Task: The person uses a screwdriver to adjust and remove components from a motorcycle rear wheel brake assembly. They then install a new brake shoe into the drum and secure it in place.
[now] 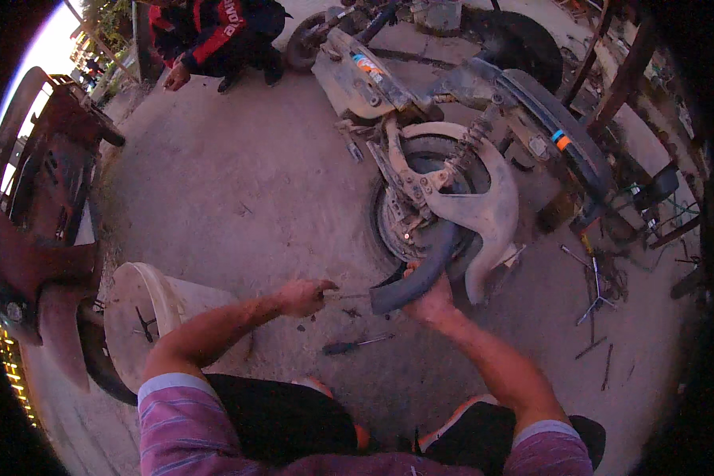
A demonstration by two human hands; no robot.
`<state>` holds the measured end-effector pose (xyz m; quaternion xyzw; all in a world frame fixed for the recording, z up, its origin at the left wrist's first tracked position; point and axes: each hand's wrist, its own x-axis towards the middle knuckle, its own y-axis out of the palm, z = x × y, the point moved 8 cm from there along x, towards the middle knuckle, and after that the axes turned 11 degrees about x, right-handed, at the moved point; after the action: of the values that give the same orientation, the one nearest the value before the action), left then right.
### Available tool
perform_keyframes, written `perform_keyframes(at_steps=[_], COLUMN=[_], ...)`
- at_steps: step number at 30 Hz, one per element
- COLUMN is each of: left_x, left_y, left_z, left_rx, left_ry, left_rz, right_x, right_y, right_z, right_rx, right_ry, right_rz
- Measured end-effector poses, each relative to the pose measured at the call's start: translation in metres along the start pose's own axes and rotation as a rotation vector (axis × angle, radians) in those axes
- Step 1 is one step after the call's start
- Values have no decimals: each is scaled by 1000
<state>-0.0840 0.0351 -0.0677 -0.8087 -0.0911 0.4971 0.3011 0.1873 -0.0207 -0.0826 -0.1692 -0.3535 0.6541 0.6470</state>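
In my right hand is a dark, curved, rubber-looking piece; the fingers wrap it from below and behind. It curves up in front of the wheel of a motorbike lying in pieces, and whether it joins the tyre is unclear. My left hand is closed, with a thin metal shaft reaching right toward the rubber piece's end. The shaft's handle is hidden in the fist. A screwdriver lies on the ground between the hands and my feet.
Left of my left arm, a whitish bucket lies tipped. Dusty motorbike body parts spread beyond the wheel. A Y-shaped wrench rests at right. A person crouches at the far left. A dark red vehicle body stands at the left edge.
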Motion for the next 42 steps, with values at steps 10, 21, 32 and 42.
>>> perform_keyframes(at_steps=[10,21,32,42], left_x=[66,127,193,198], left_y=[-34,-184,-211,-226], left_z=[10,-40,-51,-71], left_rx=[-80,-96,-670,75], left_ry=[180,220,403,500], left_rz=[-255,-703,-608,-1107], right_x=[-27,-4,-1,-2], right_y=[-32,-58,-53,-47], right_z=[-5,-36,-35,-38], right_rx=[777,1683,1656,1706], right_ry=[811,918,989,1029], right_rz=[-98,-819,-702,-748])
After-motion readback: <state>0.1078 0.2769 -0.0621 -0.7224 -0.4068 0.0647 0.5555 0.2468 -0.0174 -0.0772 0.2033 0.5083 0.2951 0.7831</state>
